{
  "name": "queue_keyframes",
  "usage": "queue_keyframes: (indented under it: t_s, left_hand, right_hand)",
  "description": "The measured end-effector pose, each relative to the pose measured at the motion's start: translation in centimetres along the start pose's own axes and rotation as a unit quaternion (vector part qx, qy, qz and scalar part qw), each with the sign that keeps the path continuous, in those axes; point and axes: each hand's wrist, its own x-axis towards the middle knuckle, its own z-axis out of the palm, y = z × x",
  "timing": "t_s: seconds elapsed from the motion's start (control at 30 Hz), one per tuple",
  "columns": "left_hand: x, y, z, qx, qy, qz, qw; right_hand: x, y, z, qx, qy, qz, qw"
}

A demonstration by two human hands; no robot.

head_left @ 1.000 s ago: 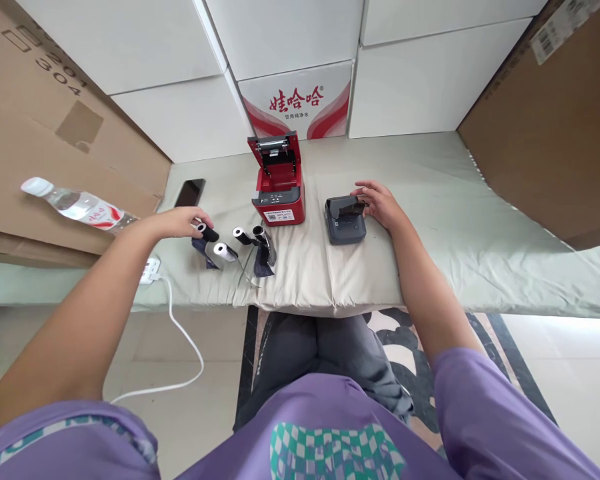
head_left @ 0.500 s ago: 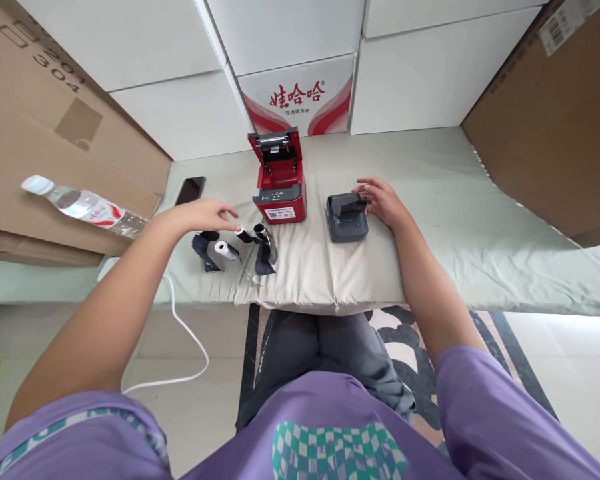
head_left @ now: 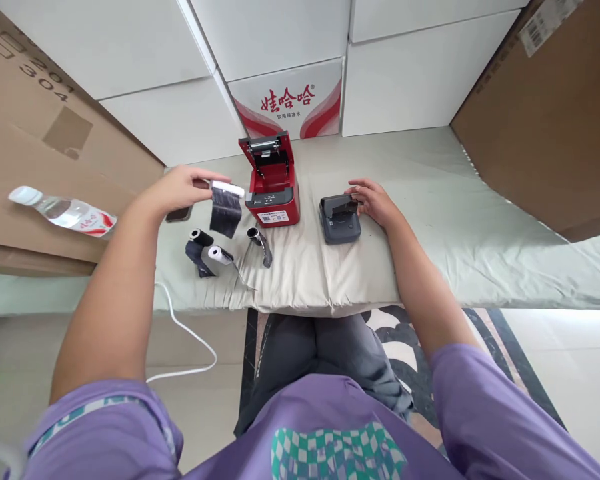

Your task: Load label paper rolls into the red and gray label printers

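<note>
My left hand [head_left: 183, 185] pinches a small paper roll [head_left: 229, 189] by its left end, raised above the cloth. A dark strip [head_left: 225, 215] hangs unrolled from it. Just to its right stands a red receipt printer [head_left: 280, 210] with its lid tipped up. My right hand [head_left: 375, 203] is at the right side of a small dark grey label printer [head_left: 341, 227], fingers at its raised lid. Below my left hand lie a dark roll [head_left: 201, 238], a white-cored roll [head_left: 221, 255] and another dark roll [head_left: 260, 244], each with a loose strip.
A dark phone [head_left: 179, 215] lies partly hidden under my left forearm. A water bottle [head_left: 65, 212] lies at the left against a cardboard box [head_left: 45, 147]. White cartons [head_left: 290, 100] line the back, and a brown box [head_left: 545, 133] stands at right. A white cable [head_left: 195, 340] hangs off the front edge.
My left hand has lifted a roll from the group, up and away from me, and its dark strip now hangs down. My right hand stays at the grey label printer.
</note>
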Motion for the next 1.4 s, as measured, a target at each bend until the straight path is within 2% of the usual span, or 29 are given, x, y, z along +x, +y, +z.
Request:
queue_keyframes:
  t_s: [0.07,0.17,0.27,0.33,0.4,0.5,0.6,0.7,0.83,0.97,1.17,1.23,1.3,1.4]
  left_hand:
    - [0.3,0.6,0.2,-0.109,0.045,0.025,0.993]
    - [1.5,1.2,1.1,-0.271,0.085,0.054,0.957]
    - [2.7,1.9,2.1,-0.399,0.034,0.058,0.915]
    - [3.4,2.3,2.9,-0.445,0.013,0.058,0.893]
    - [4.2,2.6,3.9,-0.455,0.032,0.059,0.888]
    - [5.5,2.7,5.7,-0.437,0.056,0.066,0.895]
    - [6.7,2.7,7.3,-0.434,0.055,0.063,0.897]
    - [7.5,2.4,8.2,-0.461,0.052,0.063,0.884]
    - [7.8,1.9,8.7,-0.513,0.063,0.049,0.855]
    - [7.0,2.5,8.5,-0.558,0.058,0.016,0.828]
    - [5.4,4.3,8.4,-0.61,-0.031,0.016,0.792]
    - [5.1,4.8,8.6,-0.62,-0.028,0.018,0.784]
    - [5.0,5.1,8.9,-0.608,-0.003,0.03,0.793]
    - [4.9,5.4,9.1,-0.553,0.02,0.059,0.831]
  right_hand:
    - [-0.1,-0.1,0.1,0.002,0.003,0.003,1.0]
    - [-0.2,-0.3,0.2,0.006,0.006,0.007,1.0]
    - [-0.3,-0.4,0.3,0.007,0.003,0.008,1.0]
    - [-0.2,-0.4,0.2,0.008,0.003,0.01,1.0]
    - [-0.2,-0.4,0.2,0.007,0.003,0.011,1.0]
    - [-0.1,-0.3,0.1,0.006,0.005,0.011,1.0]
    - [0.0,-0.3,0.2,0.009,0.005,0.012,1.0]
    - [0.0,-0.3,0.2,0.012,0.003,0.014,1.0]
    - [0.0,-0.4,0.2,0.011,0.0,0.017,1.0]
    - [0.1,-0.2,0.1,0.012,-0.001,0.016,1.0]
    - [0.3,-0.1,0.0,0.008,0.003,0.017,1.0]
    - [0.3,0.0,-0.1,0.008,0.003,0.017,1.0]
    - [0.4,0.0,-0.1,0.008,0.003,0.017,1.0]
    - [0.4,0.1,-0.1,0.007,0.0,0.016,1.0]
